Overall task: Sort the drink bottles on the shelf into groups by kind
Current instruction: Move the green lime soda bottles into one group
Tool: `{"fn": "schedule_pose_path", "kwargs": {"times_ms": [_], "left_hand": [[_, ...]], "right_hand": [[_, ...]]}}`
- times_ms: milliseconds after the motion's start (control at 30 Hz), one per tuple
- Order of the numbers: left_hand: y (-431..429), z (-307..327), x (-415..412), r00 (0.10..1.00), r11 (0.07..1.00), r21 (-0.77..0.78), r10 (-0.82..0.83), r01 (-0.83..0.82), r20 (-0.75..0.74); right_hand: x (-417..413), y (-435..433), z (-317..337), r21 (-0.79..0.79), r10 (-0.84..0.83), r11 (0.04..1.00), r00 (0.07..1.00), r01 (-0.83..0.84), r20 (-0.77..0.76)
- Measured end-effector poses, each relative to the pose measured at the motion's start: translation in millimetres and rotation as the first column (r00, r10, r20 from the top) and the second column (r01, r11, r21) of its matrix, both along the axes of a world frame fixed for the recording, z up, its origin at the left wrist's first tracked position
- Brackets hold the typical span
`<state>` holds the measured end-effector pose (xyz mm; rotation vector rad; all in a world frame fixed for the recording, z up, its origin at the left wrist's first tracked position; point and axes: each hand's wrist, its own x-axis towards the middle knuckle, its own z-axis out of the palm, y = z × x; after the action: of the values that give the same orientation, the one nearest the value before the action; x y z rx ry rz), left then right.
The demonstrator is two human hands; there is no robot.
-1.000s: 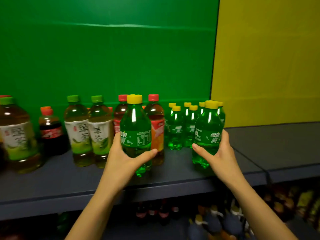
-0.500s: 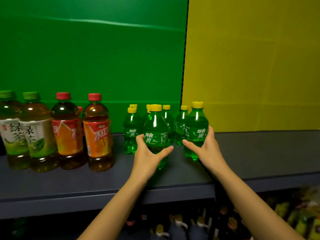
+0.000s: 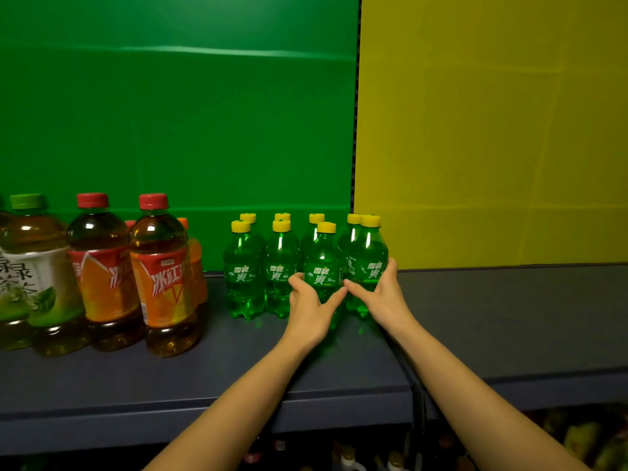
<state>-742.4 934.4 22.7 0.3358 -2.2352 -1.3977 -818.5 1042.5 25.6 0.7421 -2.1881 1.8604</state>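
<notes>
Small green soda bottles with yellow caps stand in a cluster at the middle of the dark shelf. My left hand grips one green soda bottle in the front row. My right hand grips another green soda bottle at the cluster's right end. Both held bottles are upright and close against the others. To the left stand two red-capped iced tea bottles with orange labels, and beside them a green-capped green tea bottle.
A green panel backs the left part of the shelf and a yellow panel the right. The shelf surface to the right is bare. More bottles show dimly on a lower shelf.
Both hands have carried their green soda bottles to the right and back, up against the cluster of the same kind. The view has shifted right, so the tea bottles sit further left.
</notes>
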Motion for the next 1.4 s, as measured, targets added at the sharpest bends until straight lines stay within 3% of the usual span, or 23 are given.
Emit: {"fn": "schedule_pose_path", "kwargs": {"times_ms": [267,433,733,1033,1267,1400], "left_hand": [[2,-4,-6,0.999,0.982,-0.185,0.031,-0.027,0.014],[0,-9,4,0.995,0.923,-0.371,0.097,-0.103,-0.037],[2,-3,5,0.945,0.736,-0.607,0.314,-0.301,-0.089],[-2,6,4,0.884,0.470,-0.829,0.463,-0.304,-0.061],[1,4,2,0.894,0.456,-0.845,0.445,-0.279,-0.054],[-6,6,26,0.916,0.495,-0.809,0.380,-0.317,-0.126]], "right_hand": [[-12,0,-11,0.070,0.044,0.996,0.998,-0.046,0.040],[-12,6,-20,0.213,-0.060,0.976,0.998,0.056,0.009],[-7,10,-20,0.250,-0.137,0.954,0.983,0.164,-0.122],[-9,4,-18,0.284,-0.166,0.937,0.975,0.202,-0.145],[-6,8,-18,0.306,-0.191,0.923,0.968,0.233,-0.161],[11,9,-10,0.218,-0.281,0.908,0.908,0.356,-0.312]]}}
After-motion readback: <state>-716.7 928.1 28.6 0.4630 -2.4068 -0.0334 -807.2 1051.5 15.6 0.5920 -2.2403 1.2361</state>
